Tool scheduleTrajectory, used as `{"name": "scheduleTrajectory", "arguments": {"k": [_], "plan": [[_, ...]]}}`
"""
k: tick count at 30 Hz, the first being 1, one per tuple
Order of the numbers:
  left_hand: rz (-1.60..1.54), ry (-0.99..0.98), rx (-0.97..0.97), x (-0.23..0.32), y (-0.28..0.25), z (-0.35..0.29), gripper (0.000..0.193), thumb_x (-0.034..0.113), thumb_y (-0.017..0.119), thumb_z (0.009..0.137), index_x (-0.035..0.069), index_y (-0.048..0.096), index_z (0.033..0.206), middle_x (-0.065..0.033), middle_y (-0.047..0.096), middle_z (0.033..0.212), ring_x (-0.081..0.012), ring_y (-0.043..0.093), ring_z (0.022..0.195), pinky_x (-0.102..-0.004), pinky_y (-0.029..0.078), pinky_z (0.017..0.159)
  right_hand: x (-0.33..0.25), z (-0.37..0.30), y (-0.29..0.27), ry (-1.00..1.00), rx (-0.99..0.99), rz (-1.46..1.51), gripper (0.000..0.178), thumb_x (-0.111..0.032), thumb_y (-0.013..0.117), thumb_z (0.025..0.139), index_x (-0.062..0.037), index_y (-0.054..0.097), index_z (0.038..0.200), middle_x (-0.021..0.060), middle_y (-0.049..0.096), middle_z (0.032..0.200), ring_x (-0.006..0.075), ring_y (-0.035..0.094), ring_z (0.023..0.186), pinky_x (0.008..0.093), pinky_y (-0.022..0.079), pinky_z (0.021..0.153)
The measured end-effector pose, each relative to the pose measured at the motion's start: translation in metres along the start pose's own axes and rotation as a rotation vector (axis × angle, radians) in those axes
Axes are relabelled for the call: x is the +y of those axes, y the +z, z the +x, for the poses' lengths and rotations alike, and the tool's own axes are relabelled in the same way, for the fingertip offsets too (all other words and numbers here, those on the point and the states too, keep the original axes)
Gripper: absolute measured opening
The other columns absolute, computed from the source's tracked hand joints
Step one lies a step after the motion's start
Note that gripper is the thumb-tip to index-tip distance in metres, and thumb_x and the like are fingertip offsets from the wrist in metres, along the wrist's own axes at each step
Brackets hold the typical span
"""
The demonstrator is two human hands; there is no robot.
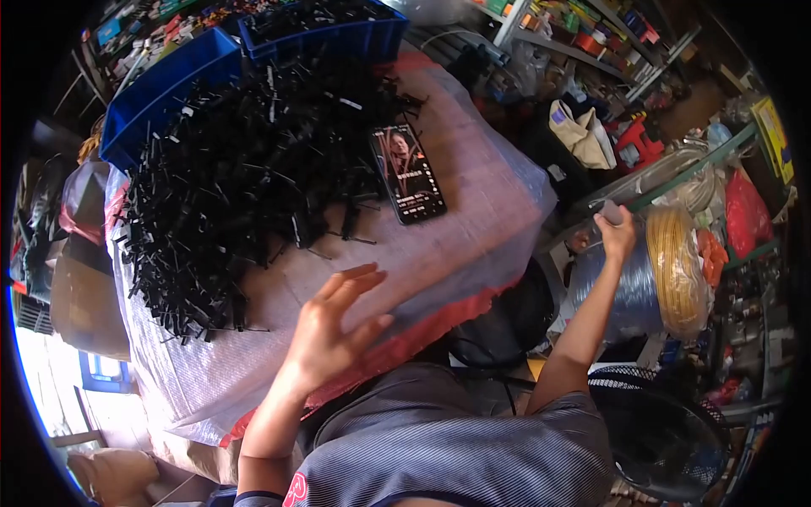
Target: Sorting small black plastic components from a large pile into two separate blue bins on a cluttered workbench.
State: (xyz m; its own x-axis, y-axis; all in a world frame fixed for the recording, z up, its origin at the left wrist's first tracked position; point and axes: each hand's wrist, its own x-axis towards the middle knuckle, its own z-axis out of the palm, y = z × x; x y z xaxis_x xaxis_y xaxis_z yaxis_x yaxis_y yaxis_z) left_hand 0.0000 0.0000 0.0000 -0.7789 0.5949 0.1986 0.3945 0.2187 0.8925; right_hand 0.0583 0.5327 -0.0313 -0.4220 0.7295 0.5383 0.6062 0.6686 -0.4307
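My left hand point(325, 338) hovers over the near edge of the sheet-covered work surface point(355, 275), its fingers stretched out and nothing in them. Out to the right, my right hand point(618, 239) is closed around a small grey block-like object point(612, 213) whose kind I cannot make out. A big heap of small black plastic pieces with thin prongs point(245, 160) covers the left and middle of the surface. Right of the heap lies a phone point(407, 176) with its screen lit.
Two blue crates point(169, 93) stand behind the heap, one holding more black pieces. At the right are wrapped coils of yellow tubing point(672, 270) and clear tubing point(621, 291), a black mesh fan point(676, 431), a cream bag point(583, 135) and cluttered shelves.
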Motion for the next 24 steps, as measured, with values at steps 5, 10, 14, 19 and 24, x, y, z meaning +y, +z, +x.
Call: {"name": "scheduleTrajectory", "arguments": {"k": [5, 10, 14, 19, 24], "plan": [[-0.024, -0.053, 0.104, -0.003, -0.002, -0.007, 0.039, 0.015, 0.068, 0.074, -0.001, 0.06, 0.108, -0.0152, 0.056, 0.118, -0.0246, 0.059, 0.1, -0.0327, 0.047, 0.08, 0.104, -0.006, 0.084, 0.204, 0.028, 0.022, 0.071, -0.038, 0.083, 0.054, -0.0055, 0.059, 0.112, 0.0139, 0.064, 0.105, 0.0254, 0.061, 0.096, 0.0347, 0.045, 0.088], [0.061, -0.074, 0.161, -0.008, -0.003, -0.016, 0.038, 0.015, 0.068, 0.074, -0.001, 0.06, 0.108, -0.0151, 0.057, 0.118, -0.025, 0.059, 0.099, -0.0324, 0.048, 0.079, 0.148, -0.02, 0.137, 0.298, 0.021, -0.049, 0.064, -0.038, 0.083, 0.056, -0.0032, 0.06, 0.105, 0.0102, 0.066, 0.099, 0.0217, 0.063, 0.091, 0.033, 0.048, 0.084], [0.049, -0.047, 0.116, -0.01, -0.009, -0.015, 0.037, 0.009, 0.068, 0.074, 0.001, 0.06, 0.109, -0.015, 0.056, 0.117, -0.0284, 0.057, 0.103, -0.0354, 0.047, 0.084, 0.197, 0.004, 0.119, 0.197, -0.04, 0.091, 0.041, -0.016, 0.079, 0.067, -0.0008, 0.059, 0.099, 0.007, 0.067, 0.091, 0.0178, 0.064, 0.082, 0.0301, 0.051, 0.076], [0.066, -0.081, 0.148, -0.004, -0.027, -0.032, 0.038, 0.006, 0.067, 0.075, 0.003, 0.059, 0.112, -0.0139, 0.056, 0.118, -0.0306, 0.055, 0.107, -0.0374, 0.046, 0.088, 0.172, 0.011, 0.107, 0.151, -0.269, -0.434, 0.054, -0.045, 0.07, 0.07, -0.0166, 0.057, 0.115, 0.009, 0.066, 0.103, 0.0266, 0.058, 0.103, 0.0473, 0.019, 0.102], [0.171, -0.046, 0.27, 0.001, -0.066, -0.041, 0.039, 0.001, 0.069, 0.071, 0.001, 0.06, 0.108, -0.0161, 0.056, 0.117, -0.0308, 0.056, 0.107, -0.0366, 0.046, 0.088, 0.148, 0.007, 0.098, 0.264, -0.225, -0.527, 0.062, -0.043, 0.07, 0.071, -0.0087, 0.053, 0.12, 0.0137, 0.061, 0.113, 0.0289, 0.057, 0.105, 0.0455, 0.03, 0.1]]}}
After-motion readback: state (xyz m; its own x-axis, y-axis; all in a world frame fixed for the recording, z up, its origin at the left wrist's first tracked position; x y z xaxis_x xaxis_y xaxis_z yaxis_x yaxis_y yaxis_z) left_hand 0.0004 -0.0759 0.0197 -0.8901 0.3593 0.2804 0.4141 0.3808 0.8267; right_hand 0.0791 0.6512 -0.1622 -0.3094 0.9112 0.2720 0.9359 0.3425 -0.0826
